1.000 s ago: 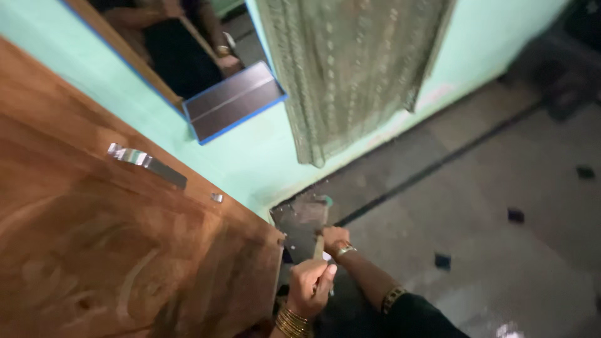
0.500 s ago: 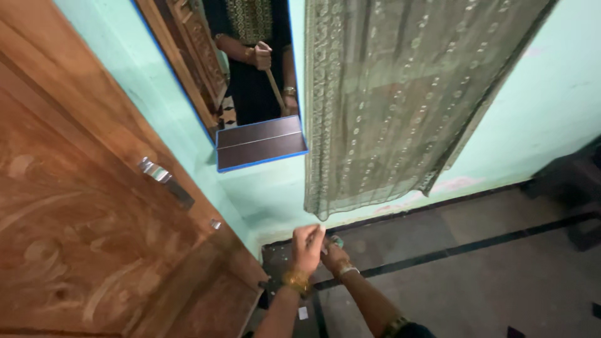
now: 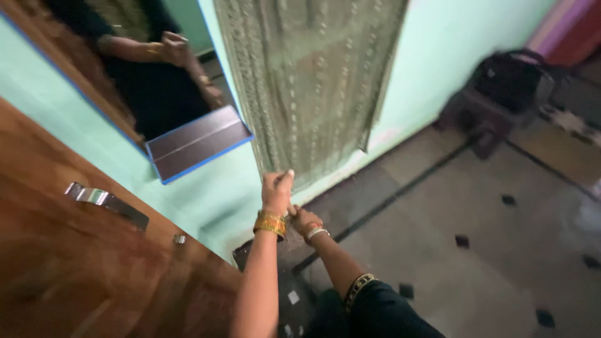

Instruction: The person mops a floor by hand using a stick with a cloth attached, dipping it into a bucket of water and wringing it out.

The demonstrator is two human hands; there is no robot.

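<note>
My left hand (image 3: 277, 188), with gold bangles at the wrist, is raised in front of the curtain's lower edge, its fingers closed as if round a thin upright handle. My right hand (image 3: 305, 219) sits just below and to the right of it, also closed. The handle itself is almost hidden by both hands. A dark flat piece (image 3: 250, 258) lies on the floor below them, in the corner by the door. In the wall mirror (image 3: 200, 141), the reflection shows a person in dark clothes with both hands stacked the same way.
A brown wooden door (image 3: 75, 269) with a metal handle (image 3: 103, 200) fills the left. A green patterned curtain (image 3: 313, 81) hangs on the mint wall. A dark bag (image 3: 510, 78) rests on a low stand at the upper right. The grey floor (image 3: 488, 206) has small black insets.
My hands have risen from low beside the door's corner to the curtain's lower edge. The left hand is now above the right. The view has swung right, bringing the bag into sight.
</note>
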